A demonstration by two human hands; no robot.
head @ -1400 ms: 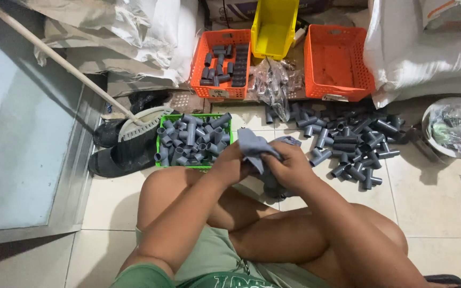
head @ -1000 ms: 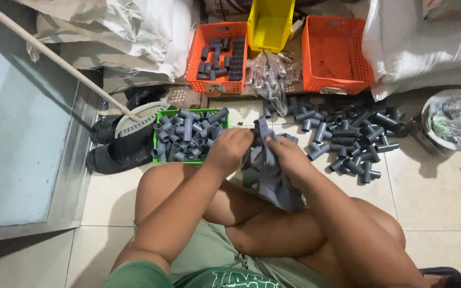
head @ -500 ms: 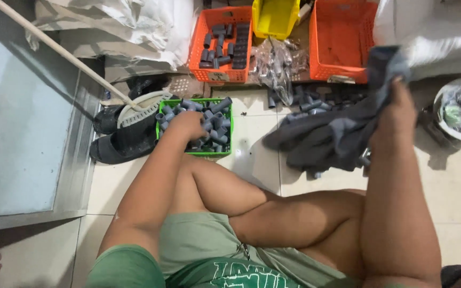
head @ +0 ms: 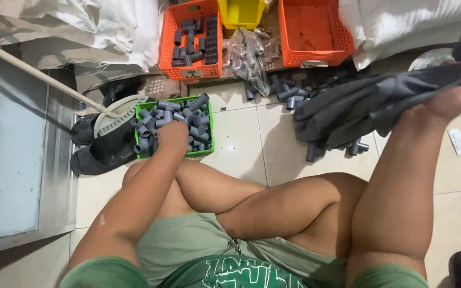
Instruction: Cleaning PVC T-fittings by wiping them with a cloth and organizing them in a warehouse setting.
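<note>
Cloth (head: 369, 106), grey, hangs bunched from the right hand (head: 452, 101), whose fingers are clenched on it near the frame's right edge; it covers most of the loose fittings (head: 289, 90) on the floor, so their count cannot be read. Left hand (head: 173, 136) rests palm-down in the green basket (head: 209, 152) of grey fittings; its fingers are hidden, grip undeterminable. Two orange baskets (head: 316, 56), tops cut off. One yellow bin (head: 241, 13), mostly cropped. One broom (head: 110, 117).
</note>
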